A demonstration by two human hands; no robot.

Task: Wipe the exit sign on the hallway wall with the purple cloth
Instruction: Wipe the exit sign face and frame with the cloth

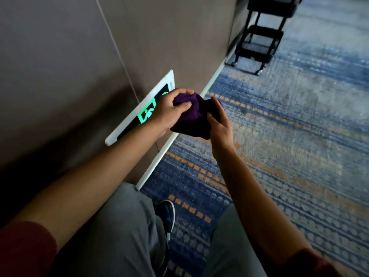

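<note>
The exit sign (pixel 146 113) is a white-framed panel with a glowing green running figure, set low on the brown hallway wall just above the skirting. Both hands hold the bunched purple cloth (pixel 191 118) in front of the sign's right part. My left hand (pixel 169 108) grips the cloth's upper left, with the thumb on top, and hides part of the sign. My right hand (pixel 218 124) pinches the cloth's right side from below. The cloth hangs a little away from the sign's face; I cannot tell whether it touches it.
A black wheeled cart (pixel 259 35) with shelves stands by the wall at the top right. Blue and orange patterned carpet (pixel 289 126) covers the floor. A white skirting board (pixel 179 132) runs along the wall's foot. My grey-trousered knees and one shoe (pixel 166 214) are below.
</note>
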